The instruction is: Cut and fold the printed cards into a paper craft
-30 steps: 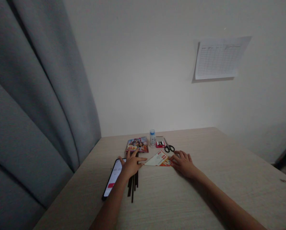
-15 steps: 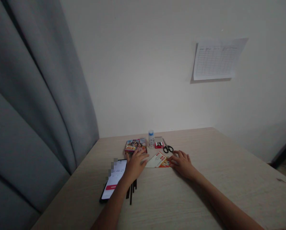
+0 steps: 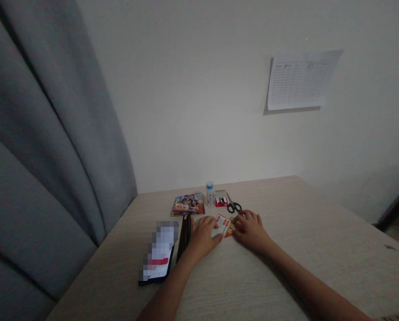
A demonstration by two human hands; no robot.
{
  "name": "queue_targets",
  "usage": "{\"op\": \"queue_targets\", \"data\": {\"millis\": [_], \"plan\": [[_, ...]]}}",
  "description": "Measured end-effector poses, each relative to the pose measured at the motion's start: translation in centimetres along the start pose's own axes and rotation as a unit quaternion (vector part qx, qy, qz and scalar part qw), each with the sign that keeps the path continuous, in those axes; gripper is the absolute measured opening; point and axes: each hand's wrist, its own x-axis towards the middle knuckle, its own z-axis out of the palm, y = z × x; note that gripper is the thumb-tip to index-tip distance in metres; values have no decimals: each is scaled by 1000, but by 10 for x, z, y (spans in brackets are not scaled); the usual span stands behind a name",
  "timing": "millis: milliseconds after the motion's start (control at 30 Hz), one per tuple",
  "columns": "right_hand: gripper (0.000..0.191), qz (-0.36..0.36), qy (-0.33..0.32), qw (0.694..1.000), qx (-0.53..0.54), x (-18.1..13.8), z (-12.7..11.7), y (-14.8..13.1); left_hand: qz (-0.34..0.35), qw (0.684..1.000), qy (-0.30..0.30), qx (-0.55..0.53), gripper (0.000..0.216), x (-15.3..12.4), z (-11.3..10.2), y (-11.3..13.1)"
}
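- Head view: a grey curtain (image 3: 45,156) fills the left side and hangs down to the left edge of the table. A pale wall (image 3: 193,89) meets the table's far edge.
- Light wooden table (image 3: 303,249): a broad stretch of tabletop runs from the right forearm out to the right edge. All the small things sit in a cluster near the far left.
- Printed sheet (image 3: 300,80) fixed to the wall: ruled rows like a form, the writing too small to read.
- Left hand (image 3: 204,234): one second ago it lay over the phone and the strips. It has since crossed to the leaflet and now covers its left part, palm down with the fingers bent. I cannot tell whether it pinches the paper or only presses it.
- Right hand (image 3: 251,229): as before, spread flat and holding nothing, with its fingertips on the leaflet's right end.
- Phone (image 3: 159,258): now free of the hand, lying near the table's left edge with its screen blurred out.
- Picture booklet (image 3: 189,204): colourful cover with a red-and-yellow title that cannot be read.
- Dark strips (image 3: 184,236): a bundle just right of the phone, now uncovered.
- Leaflet (image 3: 224,224): lying between the two hands, with less of it showing than earlier. It has red labels whose wording is illegible.
- Scissors (image 3: 233,205): black handles, lying beyond the right hand.
- Small bottle (image 3: 210,192): blue cap, standing upright near the wall.
- Red box (image 3: 221,201): between the bottle and the scissors.
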Motion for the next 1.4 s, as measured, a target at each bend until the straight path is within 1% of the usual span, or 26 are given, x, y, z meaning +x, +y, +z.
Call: {"op": "queue_targets", "data": {"millis": [167,400,567,733,900,1067,1400], "plan": [[44,7,17,1000,-24,-3,8,-8,-24,999,1,27,24,2,2,14],[50,8,30,999,-30,-5,9,-12,-41,998,26,38,29,0,6,17],[50,12,19,999,-26,-4,8,-11,-47,998,17,40,32,2,7,17],[47,16,5,1000,-21,-2,3,-11,-59,997,15,43,33,4,7,19],[45,17,2,1000,-22,-2,0,-7,-54,998,14,33,34,3,6,17],[45,23,-4,1000,-13,0,-1,-1,-57,998,-12,25,34,1,1,15],[42,42,-32,999,8,4,-5,7,-60,995,-51,55,41,0,-5,4]]}}
